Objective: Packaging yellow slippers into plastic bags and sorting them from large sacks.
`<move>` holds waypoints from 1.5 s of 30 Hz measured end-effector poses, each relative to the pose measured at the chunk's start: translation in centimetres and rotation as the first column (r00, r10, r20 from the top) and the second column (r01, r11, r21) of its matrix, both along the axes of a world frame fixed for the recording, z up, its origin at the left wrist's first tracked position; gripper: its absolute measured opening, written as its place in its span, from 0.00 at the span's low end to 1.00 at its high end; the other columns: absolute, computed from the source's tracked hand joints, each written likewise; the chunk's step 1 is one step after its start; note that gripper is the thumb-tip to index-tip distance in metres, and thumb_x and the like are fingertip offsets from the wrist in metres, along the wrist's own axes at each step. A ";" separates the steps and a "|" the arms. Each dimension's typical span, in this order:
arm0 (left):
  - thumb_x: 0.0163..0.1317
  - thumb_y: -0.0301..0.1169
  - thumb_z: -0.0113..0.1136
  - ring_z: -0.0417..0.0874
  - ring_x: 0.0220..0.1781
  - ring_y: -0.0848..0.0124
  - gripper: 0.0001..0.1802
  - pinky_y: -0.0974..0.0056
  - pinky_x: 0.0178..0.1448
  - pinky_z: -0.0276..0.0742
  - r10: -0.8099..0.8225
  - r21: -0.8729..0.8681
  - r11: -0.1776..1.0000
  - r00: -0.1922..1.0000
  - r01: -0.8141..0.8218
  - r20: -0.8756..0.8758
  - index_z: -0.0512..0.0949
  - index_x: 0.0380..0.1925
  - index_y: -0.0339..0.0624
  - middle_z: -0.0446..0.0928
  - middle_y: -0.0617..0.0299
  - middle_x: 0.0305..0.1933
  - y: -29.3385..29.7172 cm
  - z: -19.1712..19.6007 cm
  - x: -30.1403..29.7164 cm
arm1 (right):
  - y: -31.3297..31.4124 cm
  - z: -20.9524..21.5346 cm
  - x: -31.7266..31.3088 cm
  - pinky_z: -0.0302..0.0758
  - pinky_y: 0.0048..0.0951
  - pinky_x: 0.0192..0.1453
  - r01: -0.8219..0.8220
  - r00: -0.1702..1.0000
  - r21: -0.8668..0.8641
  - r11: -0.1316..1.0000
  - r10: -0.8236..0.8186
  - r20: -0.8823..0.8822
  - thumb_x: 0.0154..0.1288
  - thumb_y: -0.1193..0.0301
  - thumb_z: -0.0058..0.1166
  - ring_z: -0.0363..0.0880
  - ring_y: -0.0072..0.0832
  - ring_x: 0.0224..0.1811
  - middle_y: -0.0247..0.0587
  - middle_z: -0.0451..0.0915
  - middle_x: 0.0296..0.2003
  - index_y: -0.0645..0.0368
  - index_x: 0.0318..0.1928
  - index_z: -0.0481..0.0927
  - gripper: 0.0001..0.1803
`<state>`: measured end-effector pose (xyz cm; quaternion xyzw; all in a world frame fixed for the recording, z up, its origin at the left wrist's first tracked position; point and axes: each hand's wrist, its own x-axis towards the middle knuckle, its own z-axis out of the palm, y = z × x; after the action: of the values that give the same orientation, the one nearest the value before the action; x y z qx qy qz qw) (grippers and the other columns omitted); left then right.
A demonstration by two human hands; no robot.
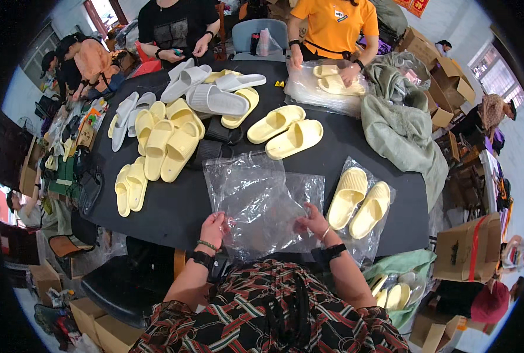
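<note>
A clear plastic bag (247, 197) is spread before me at the table's near edge. My left hand (213, 228) is closed on its left side, thumb against fingers. On its right side, my right hand (313, 222) also pinches the film. Another sheet of clear film (308, 187) shows behind the bag, partly overlapped. To the right, a pair of pale yellow slides (347, 197) lies on or inside clear plastic; I cannot tell which. Beyond the bag, two yellow slides (295, 139) rest side by side on the black table (156, 206).
Yellow slides (179, 150), grey slides (218, 99) and black slides (209, 152) are heaped at left. Across the table, one person handles slides over stacked plastic bags (309, 97); another stands far left. Grey-green cloth (397, 123) drapes the right edge; a green sack (422, 267) holds slides below.
</note>
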<state>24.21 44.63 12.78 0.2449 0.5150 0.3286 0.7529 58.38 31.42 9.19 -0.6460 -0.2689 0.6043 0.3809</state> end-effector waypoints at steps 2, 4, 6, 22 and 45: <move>0.68 0.27 0.53 0.84 0.37 0.61 0.04 0.66 0.34 0.77 -0.006 -0.035 0.999 0.998 0.008 0.055 0.72 0.40 0.40 0.80 0.55 0.37 -1.2 -1.7 -0.1 | -0.2 -1.1 1.1 0.78 0.36 0.46 0.080 0.977 -0.003 0.997 -0.078 0.196 0.60 0.69 0.61 0.78 0.38 0.51 0.50 0.76 0.49 0.63 0.64 0.57 0.36; 0.67 0.26 0.54 0.84 0.40 0.56 0.03 0.63 0.36 0.78 0.133 -0.195 0.976 0.979 -0.102 0.155 0.70 0.35 0.42 0.80 0.53 0.39 -2.6 -3.1 0.4 | -0.7 -1.2 1.8 0.78 0.36 0.47 0.173 0.908 0.000 0.985 -0.159 0.386 0.58 0.73 0.61 0.77 0.39 0.52 0.54 0.75 0.50 0.65 0.63 0.59 0.35; 0.67 0.27 0.54 0.83 0.45 0.52 0.06 0.61 0.39 0.79 0.164 -0.281 0.954 0.966 -0.104 0.199 0.68 0.32 0.44 0.79 0.53 0.42 -2.8 -4.4 0.3 | -1.0 0.0 1.7 0.76 0.38 0.46 0.073 0.545 0.409 0.910 -0.380 0.748 0.57 0.78 0.56 0.78 0.40 0.41 0.51 0.76 0.45 0.62 0.61 0.63 0.30; 0.73 0.42 0.42 0.76 0.58 0.49 0.19 0.48 0.63 0.70 -0.288 -0.577 0.640 0.854 0.508 0.433 0.70 0.51 0.39 0.77 0.49 0.53 -6.1 -2.5 6.7 | -1.4 7.1 -6.0 0.56 0.50 0.71 -0.464 0.317 -0.257 0.848 0.430 0.846 0.60 0.57 0.58 0.49 0.53 0.73 0.47 0.53 0.71 0.51 0.67 0.62 0.36; 0.39 0.66 0.67 0.36 0.78 0.44 0.63 0.35 0.75 0.34 0.030 -0.040 -0.222 -0.034 0.974 -0.999 0.47 0.73 0.63 0.39 0.52 0.78 6.3 1.3 11.7 | -2.1 2.9 -1.6 0.44 0.61 0.74 -0.640 0.164 -0.378 0.669 0.600 0.783 0.37 0.61 0.76 0.32 0.47 0.78 0.34 0.35 0.76 0.35 0.73 0.48 0.63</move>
<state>35.96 50.93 14.04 0.9542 0.2457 -0.1073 0.1327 56.79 29.33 12.13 -0.6797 -0.6712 0.2853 -0.0775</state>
